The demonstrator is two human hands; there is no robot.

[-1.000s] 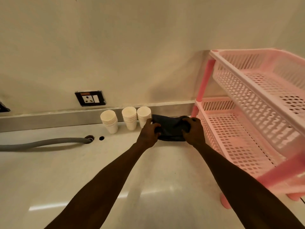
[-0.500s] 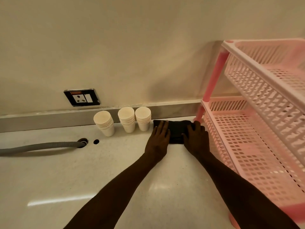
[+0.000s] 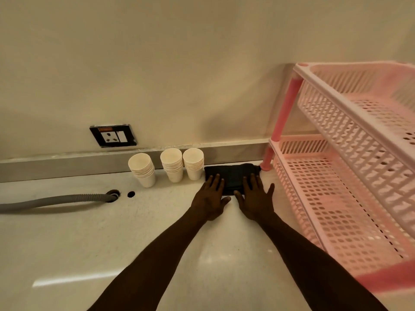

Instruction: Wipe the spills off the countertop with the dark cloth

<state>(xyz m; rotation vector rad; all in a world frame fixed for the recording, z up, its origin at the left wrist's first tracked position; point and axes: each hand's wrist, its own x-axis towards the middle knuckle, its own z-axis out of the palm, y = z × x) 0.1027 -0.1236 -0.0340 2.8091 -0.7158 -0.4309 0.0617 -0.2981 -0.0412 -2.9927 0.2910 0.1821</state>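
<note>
The dark cloth (image 3: 231,173) lies folded flat on the pale countertop (image 3: 89,243), against the back ledge between the cups and the pink rack's leg. My left hand (image 3: 211,198) and my right hand (image 3: 256,200) lie flat side by side with fingers spread. Only their fingertips rest on the cloth's near edge, while the palms are on the counter. Neither hand grips the cloth. No spill shows clearly on the counter.
Three stacks of white paper cups (image 3: 173,164) stand left of the cloth by the ledge. A pink two-tier plastic rack (image 3: 336,198) fills the right side. A grey hose (image 3: 56,199) runs into a counter hole at left, below a wall socket (image 3: 113,135).
Both hands held the bunched cloth, then laid it down folded and pressed flat. Since then they have slid back toward me, so only the fingertips remain on it.
</note>
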